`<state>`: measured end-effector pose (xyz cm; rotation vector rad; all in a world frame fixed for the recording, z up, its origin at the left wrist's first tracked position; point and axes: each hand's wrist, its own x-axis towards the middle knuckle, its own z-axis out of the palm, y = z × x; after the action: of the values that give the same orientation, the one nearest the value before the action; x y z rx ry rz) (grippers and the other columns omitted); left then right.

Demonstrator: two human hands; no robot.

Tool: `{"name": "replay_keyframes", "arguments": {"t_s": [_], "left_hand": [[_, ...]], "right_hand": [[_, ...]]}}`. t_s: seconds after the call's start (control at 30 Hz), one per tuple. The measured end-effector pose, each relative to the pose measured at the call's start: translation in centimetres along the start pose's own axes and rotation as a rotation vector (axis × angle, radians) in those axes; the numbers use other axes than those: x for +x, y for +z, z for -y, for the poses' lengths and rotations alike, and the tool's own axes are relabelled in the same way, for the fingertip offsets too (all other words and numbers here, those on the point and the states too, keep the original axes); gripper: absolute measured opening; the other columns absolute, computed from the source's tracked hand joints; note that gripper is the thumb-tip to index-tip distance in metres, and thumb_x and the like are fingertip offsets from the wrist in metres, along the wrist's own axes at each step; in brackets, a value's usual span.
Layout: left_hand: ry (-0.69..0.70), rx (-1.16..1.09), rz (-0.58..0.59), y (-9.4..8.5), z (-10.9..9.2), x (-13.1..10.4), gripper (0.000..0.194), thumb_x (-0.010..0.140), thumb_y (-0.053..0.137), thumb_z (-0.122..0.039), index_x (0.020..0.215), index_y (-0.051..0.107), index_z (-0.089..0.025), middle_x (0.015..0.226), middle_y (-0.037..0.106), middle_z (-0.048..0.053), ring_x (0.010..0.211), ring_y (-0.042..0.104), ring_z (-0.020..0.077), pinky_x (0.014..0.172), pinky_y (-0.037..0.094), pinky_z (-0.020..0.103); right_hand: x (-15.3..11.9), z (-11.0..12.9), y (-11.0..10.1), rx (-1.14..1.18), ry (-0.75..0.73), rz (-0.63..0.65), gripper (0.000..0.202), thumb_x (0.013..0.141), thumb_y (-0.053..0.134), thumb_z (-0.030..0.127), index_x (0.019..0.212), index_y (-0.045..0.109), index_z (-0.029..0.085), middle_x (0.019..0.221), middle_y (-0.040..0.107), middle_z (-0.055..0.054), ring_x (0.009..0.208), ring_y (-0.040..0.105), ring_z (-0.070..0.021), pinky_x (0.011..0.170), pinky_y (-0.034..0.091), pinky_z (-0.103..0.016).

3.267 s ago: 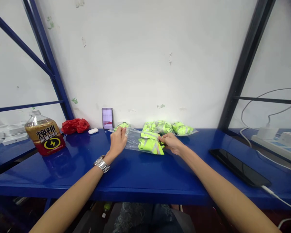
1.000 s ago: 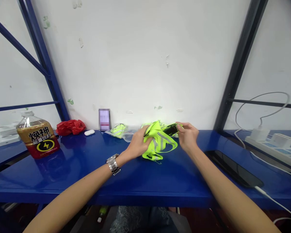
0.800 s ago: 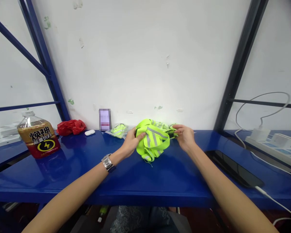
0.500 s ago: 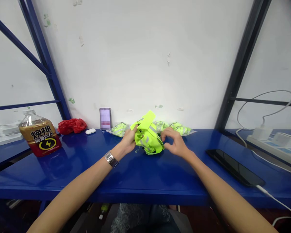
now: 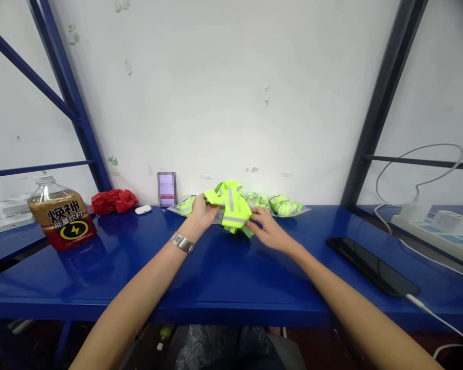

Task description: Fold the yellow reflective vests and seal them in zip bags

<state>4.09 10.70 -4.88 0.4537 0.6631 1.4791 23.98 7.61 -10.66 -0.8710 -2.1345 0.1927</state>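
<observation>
L hand (image 5: pixel 203 211) is pinching the upper-left edge of a hi-vis yellow cloth bundle (image 5: pixel 231 200) w/ grey stripes, R hand (image 5: pixel 268 228) its lower-right edge; the hands are apart, the bundle sitting btwn them over the blue table (image 5: pixel 224 280). Light fingertip grips & slow turning are prob. working best here, as loose folds could be snagging. Both forearms (image 5: pixel 139 298) are angling fwd & inward. Bagged hi-vis bundles (image 5: pixel 287 205) are lying behind, near the wall (image 5: pixel 312 103).
</observation>
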Motion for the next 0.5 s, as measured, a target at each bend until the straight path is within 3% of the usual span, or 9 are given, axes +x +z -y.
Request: {"name": "replay_keyframes", "arguments": {"t_s": [0.1, 0.17, 0.23, 0.3, 0.37, 0.43, 0.5], "left_hand": [[0.110, 0.277, -0.027, 0.4, -0.9, 0.7, 0.042, 0.091, 0.034, -0.028, 0.122, 0.044, -0.002, 0.099, 0.061, 0.019, 0.082, 0.066, 0.0219, 0.068, 0.056, 0.032], [0.224, 0.484, -0.051, 0.3, -0.9, 0.9, 0.036, 0.087, 0.042, -0.026, 0.116, 0.048, -0.004, 0.097, 0.060, 0.017, 0.080, 0.066, 0.0209, 0.069, 0.055, 0.031], [0.303, 0.595, -0.067, -0.2, -0.4, 0.7, 0.026, 0.081, 0.050, -0.021, 0.102, 0.056, -0.009, 0.091, 0.059, 0.012, 0.073, 0.064, 0.0181, 0.070, 0.052, 0.030], [0.424, 0.724, -0.020, -0.7, 0.4, -0.1, 0.016, 0.077, 0.056, -0.020, 0.091, 0.060, -0.013, 0.086, 0.059, 0.007, 0.070, 0.060, 0.0160, 0.071, 0.050, 0.030], [0.711, 1.025, 0.145, -1.1, 1.1, -1.4, 0.017, 0.078, 0.057, -0.023, 0.093, 0.061, -0.016, 0.089, 0.059, 0.005, 0.077, 0.058, 0.0172, 0.077, 0.049, 0.032], [1.084, 1.431, 0.452, -1.2, 1.8, -3.2, 0.027, 0.081, 0.054, -0.026, 0.106, 0.059, -0.019, 0.104, 0.058, 0.009, 0.095, 0.056, 0.0222, 0.087, 0.046, 0.038], [1.320, 1.757, 0.807, -1.0, 2.3, -4.9, 0.038, 0.083, 0.051, -0.025, 0.120, 0.055, -0.022, 0.122, 0.052, 0.011, 0.112, 0.048, 0.0273, 0.097, 0.039, 0.045]], "right_hand": [[0.7, -0.6, -0.6, 0.472, 0.305, -0.105, 0.034, 0.090, 0.044, 0.041, 0.068, 0.056, 0.019, 0.071, 0.057, -0.005, 0.072, 0.055, -0.0200, 0.074, 0.047, -0.037], [0.8, -0.9, -0.9, 0.769, 0.493, -0.119, 0.030, 0.089, 0.047, 0.041, 0.071, 0.056, 0.018, 0.066, 0.058, -0.003, 0.061, 0.058, -0.0181, 0.063, 0.049, -0.033], [0.7, -1.2, -1.0, 0.949, 0.617, -0.124, 0.024, 0.088, 0.050, 0.038, 0.076, 0.056, 0.018, 0.064, 0.058, -0.002, 0.049, 0.056, -0.0155, 0.053, 0.048, -0.031], [0.6, -1.6, -0.9, 0.986, 0.701, -0.194, 0.020, 0.088, 0.052, 0.034, 0.077, 0.054, 0.018, 0.060, 0.056, 0.000, 0.040, 0.049, -0.0120, 0.041, 0.043, -0.027], [0.6, -2.0, -0.7, 0.959, 0.744, -0.246, 0.020, 0.087, 0.053, 0.034, 0.075, 0.054, 0.017, 0.056, 0.052, 0.002, 0.036, 0.043, -0.0095, 0.035, 0.036, -0.023], [0.6, -2.1, -0.5, 0.941, 0.735, -0.203, 0.026, 0.087, 0.055, 0.040, 0.075, 0.055, 0.017, 0.055, 0.052, 0.002, 0.038, 0.042, -0.0091, 0.035, 0.033, -0.022], [0.6, -2.0, -0.4, 0.935, 0.694, -0.133, 0.035, 0.085, 0.055, 0.052, 0.079, 0.057, 0.018, 0.057, 0.054, 0.001, 0.044, 0.046, -0.0107, 0.040, 0.036, -0.022]]}}
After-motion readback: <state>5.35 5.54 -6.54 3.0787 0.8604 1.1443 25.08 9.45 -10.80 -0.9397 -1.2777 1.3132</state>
